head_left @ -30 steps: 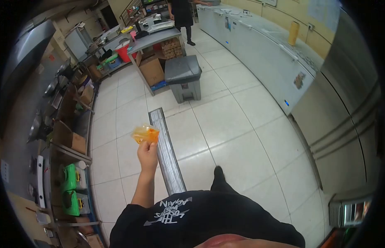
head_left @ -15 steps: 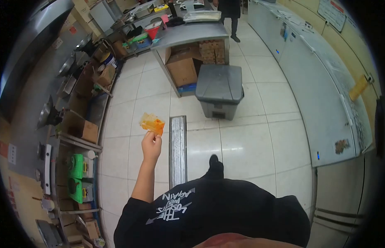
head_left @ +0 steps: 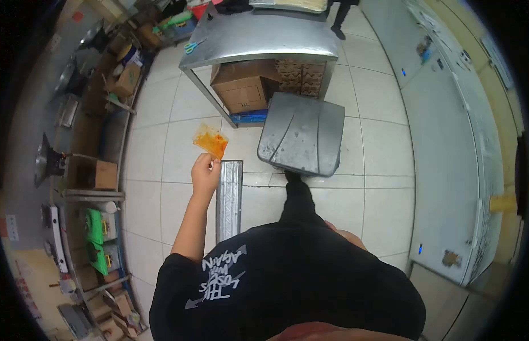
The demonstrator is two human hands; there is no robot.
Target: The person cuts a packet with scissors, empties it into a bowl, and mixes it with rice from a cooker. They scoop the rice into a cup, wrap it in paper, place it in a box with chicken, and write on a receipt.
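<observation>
My left hand point(head_left: 205, 171) is closed in a pinch on the lower corner of a small clear plastic bag point(head_left: 211, 141), which is smeared inside with orange sauce or oil. It holds the bag up above the tiled floor, to the left of a grey lidded trash bin point(head_left: 303, 133). The bin's lid is down, and my foot in a dark shoe is at its front base, partly hidden under the lid's edge. Of my right arm only a piece of forearm point(head_left: 348, 237) shows beside my shirt; the right hand is hidden.
Behind the bin stands a steel table point(head_left: 264, 42) with scissors point(head_left: 190, 48) on top and a cardboard box point(head_left: 242, 91) below. A metal floor grate point(head_left: 229, 199) runs beneath my left arm. White chest freezers point(head_left: 440, 142) line the right; stoves and shelves line the left. Another person's legs point(head_left: 339, 20) show behind.
I have stepped forward, so the bin and table are closer, and my foot has reached the bin's base. The bag stays pinched in my left hand. Part of my right forearm has appeared.
</observation>
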